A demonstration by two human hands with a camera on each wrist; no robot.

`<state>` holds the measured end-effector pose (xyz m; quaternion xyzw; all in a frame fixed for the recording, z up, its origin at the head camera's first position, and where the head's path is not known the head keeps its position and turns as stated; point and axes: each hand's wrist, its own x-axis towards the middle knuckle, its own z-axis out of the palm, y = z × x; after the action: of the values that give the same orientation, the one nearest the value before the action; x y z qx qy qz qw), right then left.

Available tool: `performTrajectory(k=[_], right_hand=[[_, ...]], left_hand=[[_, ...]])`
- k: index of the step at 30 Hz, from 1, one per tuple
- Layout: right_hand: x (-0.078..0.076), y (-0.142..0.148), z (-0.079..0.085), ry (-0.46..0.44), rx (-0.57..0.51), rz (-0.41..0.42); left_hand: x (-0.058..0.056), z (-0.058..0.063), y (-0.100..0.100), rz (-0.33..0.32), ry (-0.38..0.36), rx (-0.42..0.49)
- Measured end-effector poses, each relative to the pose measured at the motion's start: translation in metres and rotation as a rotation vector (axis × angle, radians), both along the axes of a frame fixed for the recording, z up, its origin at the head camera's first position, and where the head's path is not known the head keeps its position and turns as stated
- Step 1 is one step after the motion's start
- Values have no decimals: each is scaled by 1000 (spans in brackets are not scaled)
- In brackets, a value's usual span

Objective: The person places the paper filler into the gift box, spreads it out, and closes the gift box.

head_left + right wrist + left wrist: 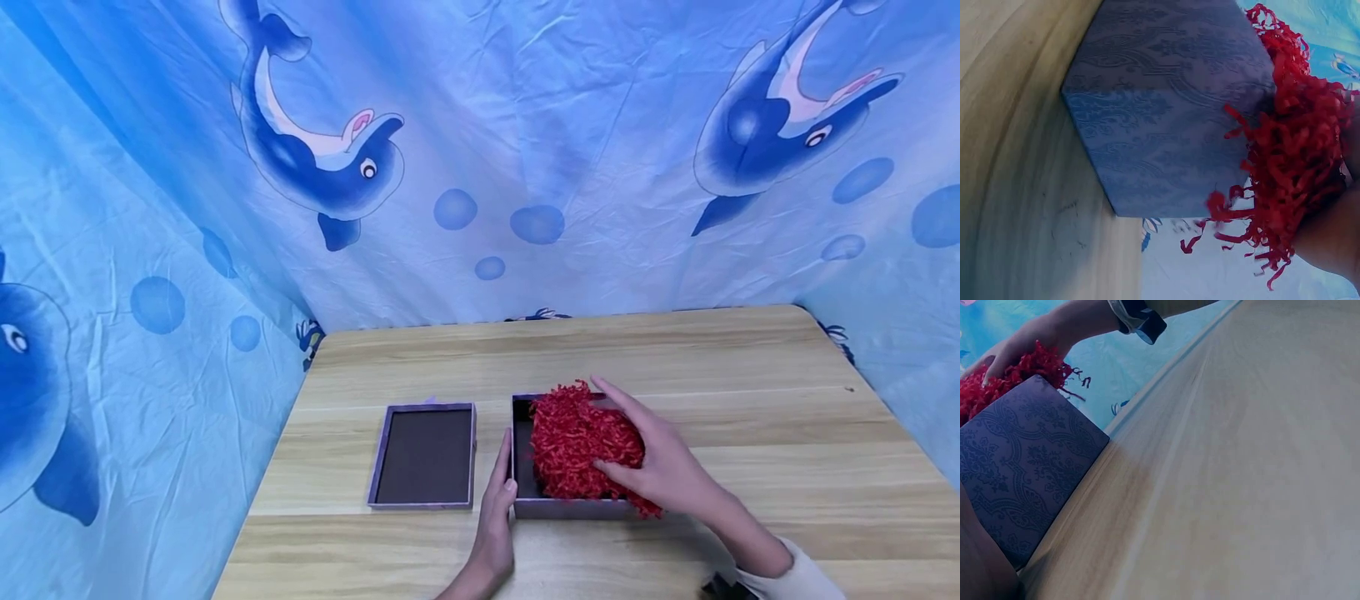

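A purple box point(562, 509) with an embossed scroll pattern on its walls stands on the table, its top uncovered. Crinkled red paper shred point(577, 442) heaps above its rim, and some strands hang over the right and front edges. My right hand point(667, 462) grips the shred from the right, thumb in front and fingers behind. Against the box's left wall rests my left hand point(495, 517), fingers extended along it. In the right wrist view, loose strands point(1297, 144) dangle outside the patterned wall. The dark inside of the box shows only at the left.
Left of the box lies a shallow purple lid point(422, 458), its dark inner side up. The wooden table point(750, 358) reaches back to a blue curtain point(480, 150) with dolphins printed on it. A black object point(727, 587) sits by the right sleeve.
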<state>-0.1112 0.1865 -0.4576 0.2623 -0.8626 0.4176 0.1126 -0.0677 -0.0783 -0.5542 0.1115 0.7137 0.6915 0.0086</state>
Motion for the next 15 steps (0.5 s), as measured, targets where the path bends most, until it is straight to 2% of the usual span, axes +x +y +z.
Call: performTrajectory(k=[7, 15], right_hand=[[-2, -13, -6, 0, 58, 37], [-7, -25, -6, 16, 237, 26]], left_hand=[[1, 6, 1, -19, 6, 3], [0, 5, 0, -21, 9, 20]])
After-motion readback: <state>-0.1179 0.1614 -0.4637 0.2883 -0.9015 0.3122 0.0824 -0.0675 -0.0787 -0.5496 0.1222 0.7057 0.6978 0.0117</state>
